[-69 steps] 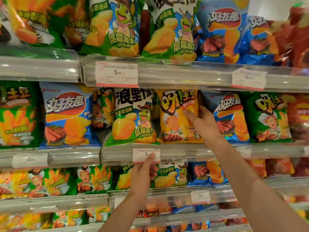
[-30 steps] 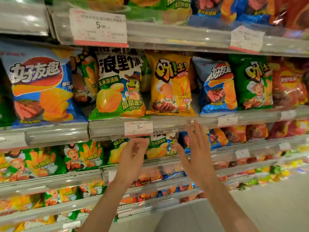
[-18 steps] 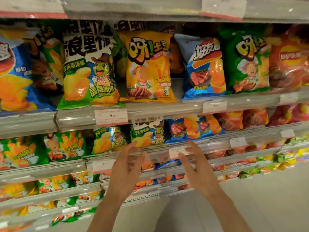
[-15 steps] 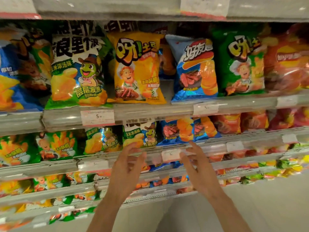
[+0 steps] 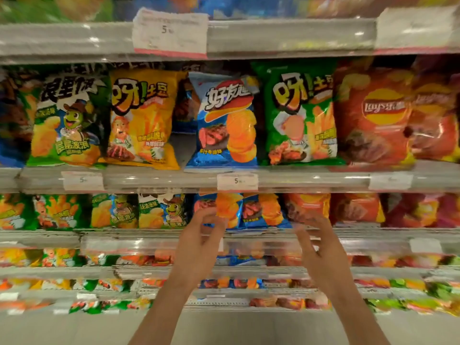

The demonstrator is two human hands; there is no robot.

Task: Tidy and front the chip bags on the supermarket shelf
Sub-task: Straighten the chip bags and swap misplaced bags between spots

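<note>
Chip bags [image 5: 225, 122] fill every tier in front of me, standing upright in a row behind the clear plastic lip of each shelf [image 5: 298, 179]. Both my hands are bare and empty: my left hand [image 5: 199, 247] has its fingers loosely curled and spread, my right hand [image 5: 321, 250] is open with the fingers apart. Both are raised in front of the tier below the price tag [image 5: 237, 181], close to the small blue bags [image 5: 251, 211] there, though I cannot tell whether a fingertip touches them.

I judge these bags to be very light, puffed with air, and soft: glossy film that crinkles and slides under the skin. The contents are brittle, so squeezing the belly would crush them. Better, I think, to pinch the crimped top seam or cup both side edges and ease a bag forward until it meets the lip.

On the tier above, the blue bag stands a little askew, with a gap between it and the yellow bag [image 5: 143, 120]; the green bag [image 5: 298, 115] and the red bag [image 5: 373, 118] sit closer together. The green frog bag [image 5: 66, 123] leans against the yellow one. The shelf fronts are smooth clear plastic, blurred here.
</note>
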